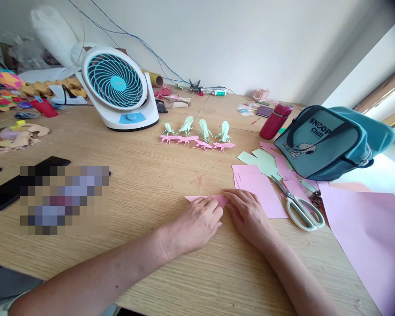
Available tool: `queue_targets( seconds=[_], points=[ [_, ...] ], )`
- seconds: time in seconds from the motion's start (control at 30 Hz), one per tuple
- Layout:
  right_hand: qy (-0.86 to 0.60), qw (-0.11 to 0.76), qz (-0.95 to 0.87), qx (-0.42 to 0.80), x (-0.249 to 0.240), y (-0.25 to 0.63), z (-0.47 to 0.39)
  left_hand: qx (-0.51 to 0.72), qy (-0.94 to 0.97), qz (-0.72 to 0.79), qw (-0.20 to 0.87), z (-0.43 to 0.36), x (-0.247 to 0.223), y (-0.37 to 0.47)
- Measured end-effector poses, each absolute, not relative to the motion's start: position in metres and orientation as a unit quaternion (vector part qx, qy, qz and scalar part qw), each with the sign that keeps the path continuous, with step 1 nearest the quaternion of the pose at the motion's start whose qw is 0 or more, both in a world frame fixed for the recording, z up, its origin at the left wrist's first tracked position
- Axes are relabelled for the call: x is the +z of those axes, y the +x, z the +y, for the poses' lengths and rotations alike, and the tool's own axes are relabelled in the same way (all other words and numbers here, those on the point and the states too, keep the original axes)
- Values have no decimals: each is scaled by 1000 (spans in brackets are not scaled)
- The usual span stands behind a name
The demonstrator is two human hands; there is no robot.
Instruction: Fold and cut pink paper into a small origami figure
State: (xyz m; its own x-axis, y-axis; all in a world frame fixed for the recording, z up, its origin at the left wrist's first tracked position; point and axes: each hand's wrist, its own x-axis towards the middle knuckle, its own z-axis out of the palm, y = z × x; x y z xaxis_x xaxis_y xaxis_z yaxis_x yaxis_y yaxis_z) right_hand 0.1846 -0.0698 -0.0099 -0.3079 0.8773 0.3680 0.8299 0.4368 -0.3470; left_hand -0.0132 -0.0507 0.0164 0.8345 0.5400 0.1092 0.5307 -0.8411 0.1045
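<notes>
A small folded piece of pink paper (191, 199) lies on the wooden table in front of me, its pointed end sticking out to the left. My left hand (199, 221) presses down on it with curled fingers. At the paper's right end, my right hand (248, 215) has its fingers bent together against the edge. The hands nearly meet, and they cover much of the paper. Just beyond my right hand lie cut pink sheets (265, 193), beside scissors (303, 213) with white handles.
Folded green paper figures (204, 130) and pink ones (202, 144) stand in rows ahead. A white fan (118, 85) is behind them at left. To the right are a red bottle (276, 120), a teal bag (319, 142) and a large pink sheet (368, 237). A black phone (6, 193) lies left.
</notes>
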Motion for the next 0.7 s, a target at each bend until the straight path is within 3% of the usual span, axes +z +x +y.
queue_targets(
  seconds=[0.3,0.7],
  points=[
    [-564,227,-793,44,-1,176,-79,52,929,367,6,-69,6,-15],
    [-560,243,-790,59,-5,177,-79,46,934,351,45,-55,1,-18]
  ],
)
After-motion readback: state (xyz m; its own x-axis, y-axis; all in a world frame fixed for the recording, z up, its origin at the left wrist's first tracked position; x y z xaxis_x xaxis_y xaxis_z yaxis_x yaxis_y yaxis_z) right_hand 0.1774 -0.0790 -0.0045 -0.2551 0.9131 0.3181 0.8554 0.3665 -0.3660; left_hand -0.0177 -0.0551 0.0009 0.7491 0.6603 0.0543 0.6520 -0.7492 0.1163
